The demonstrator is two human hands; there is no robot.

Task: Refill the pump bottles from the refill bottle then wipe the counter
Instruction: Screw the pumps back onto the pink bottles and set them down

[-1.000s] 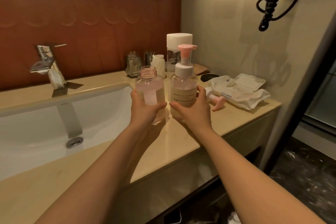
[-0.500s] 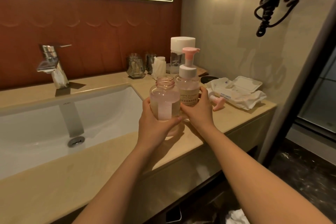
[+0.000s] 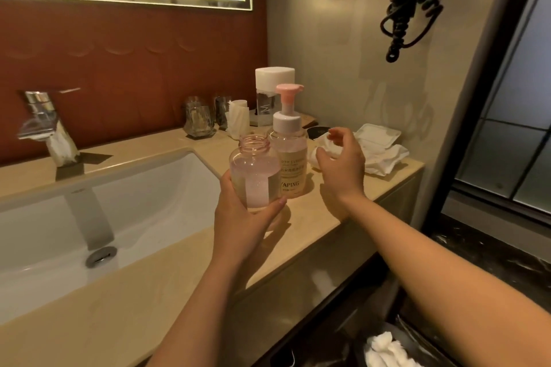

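My left hand (image 3: 243, 217) grips an open clear bottle (image 3: 255, 176) with pinkish liquid, its pump head off, held just above the beige counter (image 3: 322, 217). Right behind it a pump bottle (image 3: 290, 158) with a pink and white pump stands upright on the counter. My right hand (image 3: 341, 162) hovers to the right of that pump bottle with loosely spread fingers, holding nothing. A taller clear bottle with a white cap (image 3: 272, 92) stands further back. A pack of wet wipes (image 3: 378, 146) with its lid flipped open lies at the right end of the counter.
A white sink basin (image 3: 89, 217) with a chrome tap (image 3: 47, 128) fills the left. Glasses (image 3: 198, 119) and a rolled cloth (image 3: 238, 118) stand by the back wall. A hair dryer with a coiled cord (image 3: 408, 0) hangs on the right wall. White tissue (image 3: 384, 348) lies below the counter.
My right hand has let go of the pump bottle and drawn away to its right. The pump bottle now stands alone. My left hand still holds the open bottle, shifted slightly right.
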